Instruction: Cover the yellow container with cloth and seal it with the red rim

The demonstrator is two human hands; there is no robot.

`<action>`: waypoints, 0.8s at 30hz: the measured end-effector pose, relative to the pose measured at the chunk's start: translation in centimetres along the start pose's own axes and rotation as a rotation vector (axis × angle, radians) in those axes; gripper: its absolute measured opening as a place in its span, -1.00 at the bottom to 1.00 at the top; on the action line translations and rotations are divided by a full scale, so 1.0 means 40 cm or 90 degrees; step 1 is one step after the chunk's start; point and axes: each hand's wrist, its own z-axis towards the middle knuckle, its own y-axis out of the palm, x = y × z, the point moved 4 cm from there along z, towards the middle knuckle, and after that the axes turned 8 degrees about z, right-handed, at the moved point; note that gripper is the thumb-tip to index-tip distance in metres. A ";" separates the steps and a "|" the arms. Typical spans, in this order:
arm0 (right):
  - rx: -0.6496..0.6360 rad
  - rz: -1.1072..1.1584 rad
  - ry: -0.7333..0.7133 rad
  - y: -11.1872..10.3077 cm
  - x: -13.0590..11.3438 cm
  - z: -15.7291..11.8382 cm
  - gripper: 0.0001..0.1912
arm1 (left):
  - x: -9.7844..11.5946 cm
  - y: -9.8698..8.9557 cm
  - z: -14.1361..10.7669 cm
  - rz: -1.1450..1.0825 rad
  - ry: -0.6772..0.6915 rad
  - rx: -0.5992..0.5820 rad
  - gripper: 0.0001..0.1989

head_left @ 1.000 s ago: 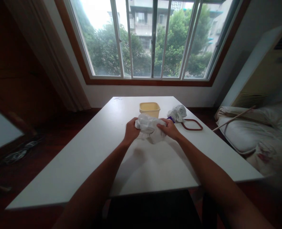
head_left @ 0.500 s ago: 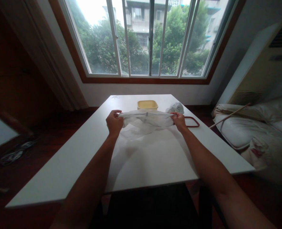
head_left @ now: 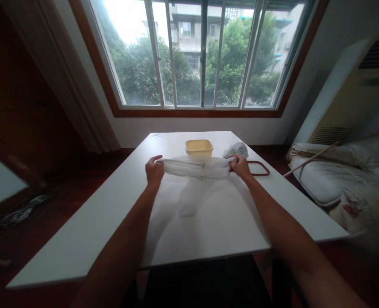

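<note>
A thin, whitish see-through piece of material [head_left: 195, 168] is stretched sideways above the white table [head_left: 96, 226]. Its left end is pinched in my left hand [head_left: 154, 171], its right end in my right hand [head_left: 239, 167]. A loose part hangs down from its middle. Just behind it stands a yellow rectangular container [head_left: 199, 147]. Near my right hand, on the far side, lies a crumpled pale bundle [head_left: 236, 149]. A reddish-brown rectangular ring [head_left: 259, 168] lies flat to the right of that hand.
Beyond the far table edge is a wide window [head_left: 197, 113] with a brown frame. A thin stick [head_left: 311, 159] leans by the right table edge, over pale padded bedding [head_left: 330, 177]. A curtain [head_left: 77, 94] hangs on the left.
The material's loose part now hangs lower, toward the table's near side. Both hands still grip its ends, my left hand slightly further left. The whole view has shifted a little.
</note>
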 end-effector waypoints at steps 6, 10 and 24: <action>-0.165 0.063 -0.155 0.081 -0.137 -0.092 -0.53 | 0.071 0.033 -0.079 -0.170 0.059 0.036 -0.48; -0.295 0.067 -0.252 0.137 -0.194 -0.167 -0.37 | 0.139 0.064 -0.155 -0.224 0.172 -0.091 -0.43; -0.151 0.033 -0.220 0.126 -0.195 -0.162 -0.69 | 0.190 0.115 -0.250 0.186 0.534 -0.247 0.02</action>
